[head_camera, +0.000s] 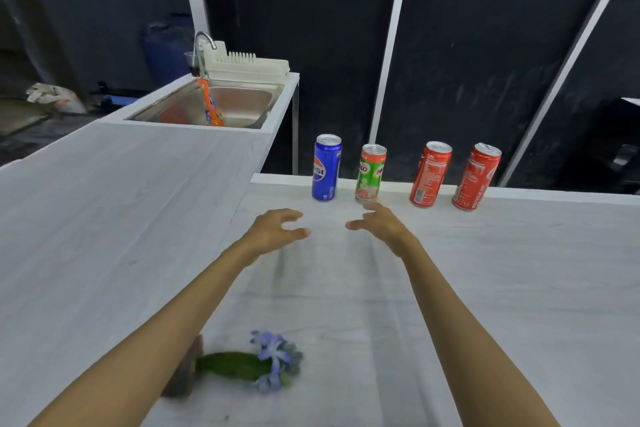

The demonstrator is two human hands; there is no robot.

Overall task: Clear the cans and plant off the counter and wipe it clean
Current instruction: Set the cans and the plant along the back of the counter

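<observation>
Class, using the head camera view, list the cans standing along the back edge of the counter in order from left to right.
blue Pepsi can → green Milo can → first red can → second red can

4 cans stand in a row along the far edge of the counter (485,288): from left to right, the Pepsi can (326,168), the Milo can (371,174), the left Coke can (430,175) and the right Coke can (477,177). The plant (239,365) lies on its side on the near part, left of centre, pot end to the left. The left hand (273,230) and right hand (382,224) hang between plant and cans, just before the Pepsi and Milo cans. At left, a side counter (104,201) runs far to a sink (242,104), a bottle (212,104) in it and a dish rack (247,68) behind it.
</observation>
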